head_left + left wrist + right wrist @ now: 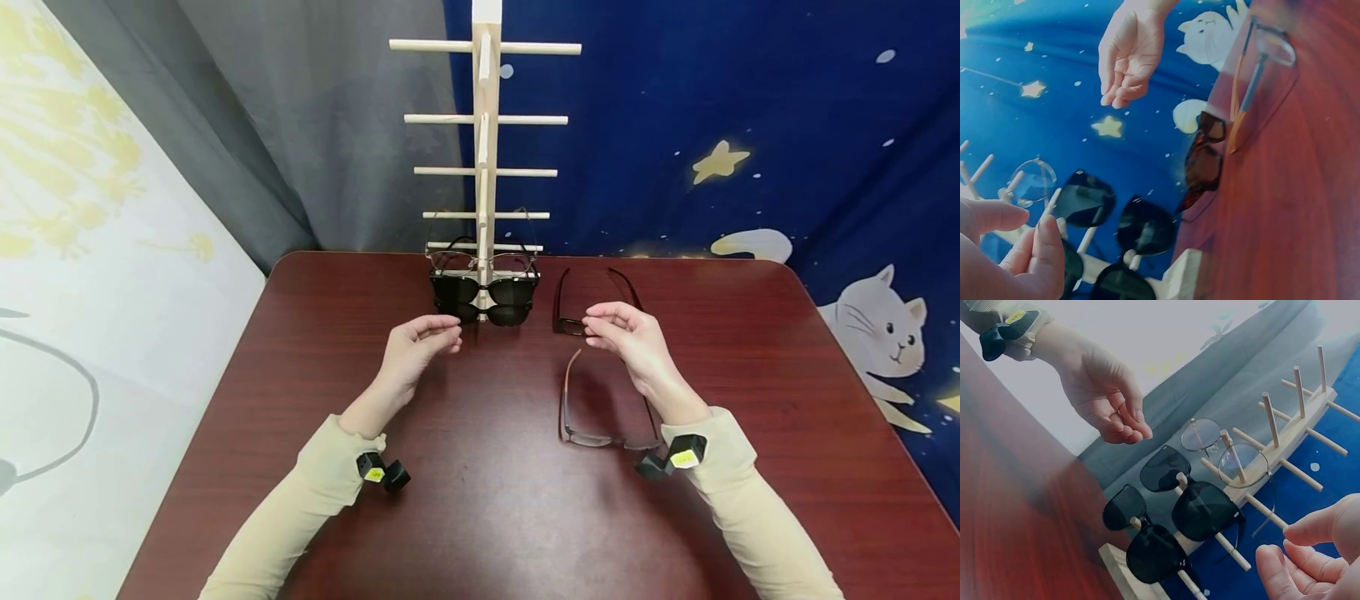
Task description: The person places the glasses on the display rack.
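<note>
I have the left hand (420, 348) and right hand (632, 343) loosely curled, holding nothing, either side of the wooden rack (486, 96). Wire-rimmed glasses (1244, 464) rest on it above two black sunglasses (1205, 511); a brown pair (1204, 167) and a clear pair (588, 438) lie on the bench (465, 517).

The near tabletop (480, 500) gives room to pass, but the rack (487, 100) and hung sunglasses (456, 290) block the far middle.
</note>
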Demonstrator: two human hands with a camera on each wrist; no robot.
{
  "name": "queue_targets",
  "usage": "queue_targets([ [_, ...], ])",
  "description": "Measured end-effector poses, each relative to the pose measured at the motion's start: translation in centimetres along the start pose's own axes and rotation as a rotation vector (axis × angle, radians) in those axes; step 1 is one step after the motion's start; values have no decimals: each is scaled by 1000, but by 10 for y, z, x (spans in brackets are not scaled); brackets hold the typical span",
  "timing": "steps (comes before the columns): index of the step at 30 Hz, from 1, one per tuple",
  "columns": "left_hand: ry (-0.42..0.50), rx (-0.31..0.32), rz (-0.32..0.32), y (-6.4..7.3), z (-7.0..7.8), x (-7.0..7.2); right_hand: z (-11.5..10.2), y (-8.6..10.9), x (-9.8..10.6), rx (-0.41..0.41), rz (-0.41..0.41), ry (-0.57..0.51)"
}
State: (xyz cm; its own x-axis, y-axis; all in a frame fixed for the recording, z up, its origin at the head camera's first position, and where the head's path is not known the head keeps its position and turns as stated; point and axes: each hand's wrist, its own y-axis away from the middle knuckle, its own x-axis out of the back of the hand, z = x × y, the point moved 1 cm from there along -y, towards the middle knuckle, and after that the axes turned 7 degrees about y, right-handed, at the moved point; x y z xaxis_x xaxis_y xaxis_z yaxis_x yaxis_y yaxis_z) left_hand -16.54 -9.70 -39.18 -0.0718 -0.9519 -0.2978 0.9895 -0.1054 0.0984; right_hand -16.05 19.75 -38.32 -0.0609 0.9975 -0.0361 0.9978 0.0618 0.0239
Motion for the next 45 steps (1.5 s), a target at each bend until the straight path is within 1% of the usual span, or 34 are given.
queue_targets([
  [7, -31, 35, -24, 1, -23, -10, 9, 15, 13, -5, 18, 6],
  [10, -23, 45, -38, 2, -31, -15, 12, 21, 19, -7, 29, 7],
  [14, -4, 52, -57, 3, -40, -24, 16, 28, 28, -5, 39, -5],
  [18, -22, 55, -85, 4, -51, -34, 25, 32, 38, 9, 45, -18],
  [20, -44, 55, -103, 4, -57, -40, 34, 33, 46, 33, 31, -28],
  [21, -48, 62, -113, 4, -60, -42, 44, 32, 53, 44, 31, -31],
  [24, -72, 80, -136, 5, -70, -50, 77, 25, 77, 55, 31, -17],
  [26, -95, 93, -152, 6, -77, -56, 98, 21, 93, 54, 28, -29],
  [27, -110, 103, -161, 7, -82, -58, 110, 19, 101, 45, 41, -16],
  [31, -184, 123, -193, 10, -94, -69, 128, 21, 114, 29, 57, -23],
  [34, -237, 125, -213, 13, -101, -77, 132, 26, 118, 9, 94, 20],
  [39, -320, 105, -225, 15, -111, -86, 132, 40, 122, -26, 154, 163],
  [42, -355, 89, -226, 15, -115, -90, 122, 50, 120, -50, 161, 197],
  [45, -390, 69, -224, 15, -117, -92, 103, 62, 110, -56, 149, 222],
])
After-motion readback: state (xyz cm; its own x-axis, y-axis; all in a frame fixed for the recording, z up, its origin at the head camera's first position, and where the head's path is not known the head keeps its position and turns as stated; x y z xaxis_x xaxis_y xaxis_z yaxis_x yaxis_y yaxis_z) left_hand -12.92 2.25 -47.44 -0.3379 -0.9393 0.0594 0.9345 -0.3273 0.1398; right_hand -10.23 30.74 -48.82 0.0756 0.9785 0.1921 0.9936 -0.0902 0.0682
